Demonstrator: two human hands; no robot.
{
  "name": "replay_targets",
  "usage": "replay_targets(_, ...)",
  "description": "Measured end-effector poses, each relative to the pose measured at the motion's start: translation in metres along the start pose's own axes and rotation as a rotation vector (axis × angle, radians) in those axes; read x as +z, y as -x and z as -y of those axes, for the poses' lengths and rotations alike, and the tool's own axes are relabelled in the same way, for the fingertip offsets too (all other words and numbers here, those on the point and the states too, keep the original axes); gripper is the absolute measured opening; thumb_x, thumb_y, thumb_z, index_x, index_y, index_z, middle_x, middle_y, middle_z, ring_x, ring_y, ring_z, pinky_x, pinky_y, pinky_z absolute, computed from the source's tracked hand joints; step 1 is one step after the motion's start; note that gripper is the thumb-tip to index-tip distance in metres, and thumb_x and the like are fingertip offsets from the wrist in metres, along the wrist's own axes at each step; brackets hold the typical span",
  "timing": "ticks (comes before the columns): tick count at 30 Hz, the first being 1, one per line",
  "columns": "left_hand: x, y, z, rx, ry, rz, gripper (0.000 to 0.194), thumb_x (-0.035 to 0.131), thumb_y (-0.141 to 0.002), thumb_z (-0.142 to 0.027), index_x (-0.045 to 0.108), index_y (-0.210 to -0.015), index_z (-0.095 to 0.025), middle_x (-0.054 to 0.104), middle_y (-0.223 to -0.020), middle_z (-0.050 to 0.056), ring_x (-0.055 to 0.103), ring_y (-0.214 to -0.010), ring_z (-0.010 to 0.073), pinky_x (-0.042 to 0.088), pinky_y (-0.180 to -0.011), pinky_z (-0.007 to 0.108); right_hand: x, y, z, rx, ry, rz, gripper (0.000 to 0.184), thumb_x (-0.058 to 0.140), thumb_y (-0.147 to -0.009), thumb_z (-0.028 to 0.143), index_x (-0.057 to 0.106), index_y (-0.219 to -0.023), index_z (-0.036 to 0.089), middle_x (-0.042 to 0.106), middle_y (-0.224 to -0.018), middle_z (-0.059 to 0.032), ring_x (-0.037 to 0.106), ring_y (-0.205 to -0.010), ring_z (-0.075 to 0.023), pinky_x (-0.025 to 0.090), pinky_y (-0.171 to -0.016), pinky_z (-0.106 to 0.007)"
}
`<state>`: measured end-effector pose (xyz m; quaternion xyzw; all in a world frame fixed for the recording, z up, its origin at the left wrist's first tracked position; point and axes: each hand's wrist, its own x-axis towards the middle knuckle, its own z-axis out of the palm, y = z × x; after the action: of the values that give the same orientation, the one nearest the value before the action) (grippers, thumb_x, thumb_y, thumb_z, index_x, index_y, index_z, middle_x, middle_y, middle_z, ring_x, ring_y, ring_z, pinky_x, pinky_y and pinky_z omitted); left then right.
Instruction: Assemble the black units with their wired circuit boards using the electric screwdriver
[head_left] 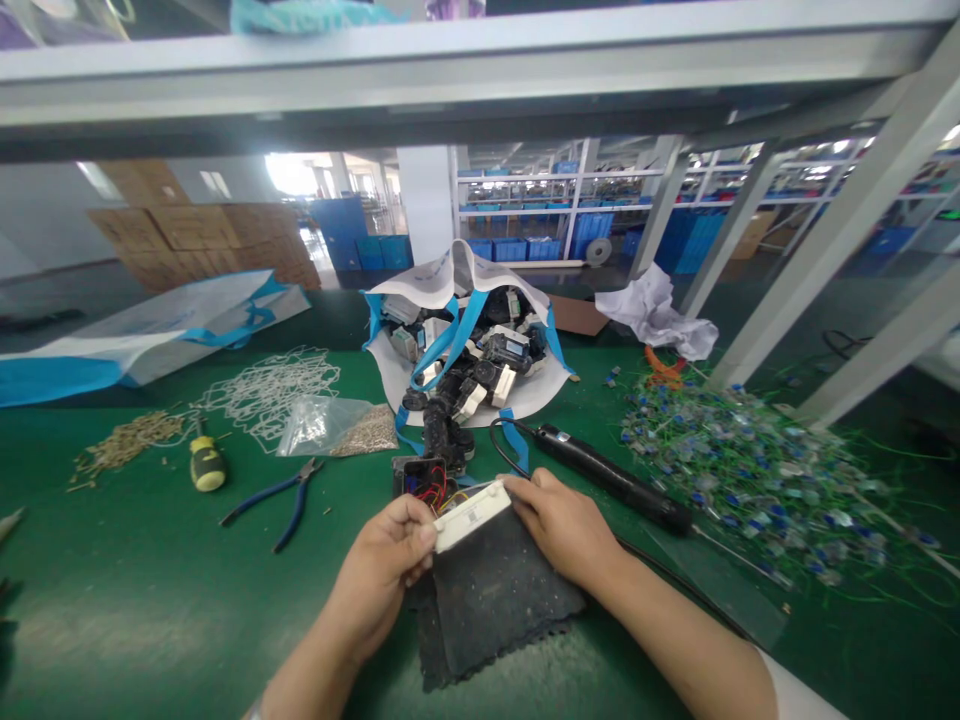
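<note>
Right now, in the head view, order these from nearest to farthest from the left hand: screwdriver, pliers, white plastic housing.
1. White plastic housing, held at its left end by the left hand.
2. Blue-handled pliers, off to the left.
3. Yellow-and-black screwdriver, farther left.

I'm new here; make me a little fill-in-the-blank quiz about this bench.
1. Thin red and yellow ____ show beside the pale part held by the left hand and right hand.
2. The pliers have ____ handles.
3. The screwdriver handle is black and ____.
4. The tabletop is ____.

Missing words: wires; blue; yellow; green.
</note>
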<state>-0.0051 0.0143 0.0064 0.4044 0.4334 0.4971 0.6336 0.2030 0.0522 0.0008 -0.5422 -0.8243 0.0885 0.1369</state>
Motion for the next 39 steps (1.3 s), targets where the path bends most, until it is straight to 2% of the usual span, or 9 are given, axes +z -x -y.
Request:
replay_targets(3,-0.002,0.001,-0.001,0.061,-0.126,0.108,0.03,0.07,-0.062,-0.036,0.05,-0.061,-0.014,0.045,-0.051,-0.004,0.036,-0.048,0.0054,0.023,-0.046,0.017,0.005,-0.001,-0.002,0.014,-0.038,-0.028,0.038,0.042,-0.087,0.018,0.039,-0.124,0.027,0.048,-0.088,-0.0026,0.051,-0.081,-0.0153,0.037,-0.067,-0.022)
replay_targets(6,-0.001,0.001,-0.001,0.089,-0.144,0.153,0.031,0.07,-0.063,-0.037,0.051,-0.061,-0.013,0.045,-0.051,-0.004,0.037,-0.05,0.006,0.025,-0.048,0.017,0.004,-0.002,-0.002,-0.029,-0.059,-0.01,0.032,0.044,-0.085,0.014,0.048,-0.115,0.024,0.049,-0.086,-0.0013,0.051,-0.082,-0.0131,0.037,-0.068,-0.019)
replay_targets(10,0.002,0.001,0.001,0.048,0.093,0.072,0.031,0.07,-0.063,-0.037,0.047,-0.065,-0.015,0.043,-0.051,-0.005,0.034,-0.046,0.0048,0.023,-0.044,0.017,-0.002,0.003,0.005,-0.081,-0.025,0.011,0.016,0.047,-0.083,0.014,0.059,-0.089,0.021,0.048,-0.082,-0.0008,0.05,-0.077,-0.0127,0.035,-0.062,-0.019)
replay_targets(14,0.004,0.001,0.0,0.013,0.245,-0.027,0.031,0.071,-0.063,-0.034,0.047,-0.071,-0.016,0.04,-0.05,-0.006,0.031,-0.043,0.0038,0.019,-0.04,0.016,-0.002,0.007,0.014,-0.131,0.063,0.013,0.014,0.047,-0.084,0.019,0.06,-0.087,0.022,0.048,-0.082,-0.0028,0.048,-0.074,-0.0157,0.032,-0.059,-0.023)
replay_targets(22,0.006,0.001,-0.003,-0.026,0.497,0.062,0.026,0.069,-0.066,-0.024,0.045,-0.066,-0.015,0.038,-0.052,-0.005,0.029,-0.042,0.0028,0.019,-0.038,0.014,-0.001,0.007,0.018,-0.175,0.176,-0.011,0.018,0.043,-0.086,0.024,0.058,-0.095,0.025,0.046,-0.078,-0.0047,0.042,-0.072,-0.0193,0.028,-0.059,-0.028)
replay_targets(26,0.007,0.0,-0.004,-0.032,0.572,0.058,0.028,0.067,-0.069,-0.023,0.042,-0.064,-0.015,0.038,-0.055,-0.005,0.031,-0.044,0.003,0.021,-0.04,0.014,0.0,0.009,0.025,-0.347,0.153,-0.037,0.015,0.046,-0.085,0.022,0.06,-0.082,0.02,0.048,-0.083,-0.0055,0.04,-0.081,-0.0199,0.03,-0.073,-0.032)
replay_targets(28,0.007,0.0,-0.002,-0.044,0.557,0.052,0.027,0.067,-0.07,-0.024,0.041,-0.066,-0.015,0.038,-0.055,-0.005,0.032,-0.044,0.0029,0.022,-0.04,0.014,0.002,0.013,0.03,-0.483,0.098,-0.036,0.017,0.044,-0.085,0.018,0.059,-0.077,0.017,0.049,-0.087,-0.006,0.04,-0.084,-0.0186,0.03,-0.077,-0.032)
replay_targets(31,0.01,0.0,0.003,-0.042,0.468,0.04,0.026,0.066,-0.07,-0.026,0.042,-0.071,-0.016,0.04,-0.053,-0.006,0.032,-0.043,0.0033,0.022,-0.041,0.014,0.004,0.022,0.04,-0.606,0.016,0.017,0.015,0.043,-0.083,0.016,0.057,-0.078,0.016,0.051,-0.082,-0.0047,0.042,-0.077,-0.0161,0.032,-0.072,-0.029)
replay_targets(39,0.018,-0.001,0.023,0.075,-0.099,0.02,0.029,0.064,-0.067,-0.04,0.047,-0.07,-0.016,0.045,-0.052,-0.005,0.037,-0.046,0.0066,0.029,-0.044,0.018,-0.001,0.041,0.056,-0.7,-0.19,0.079,0.012,0.045,-0.081,0.018,0.057,-0.078,0.018,0.056,-0.07,0.0005,0.048,-0.066,-0.0132,0.034,-0.064,-0.024)
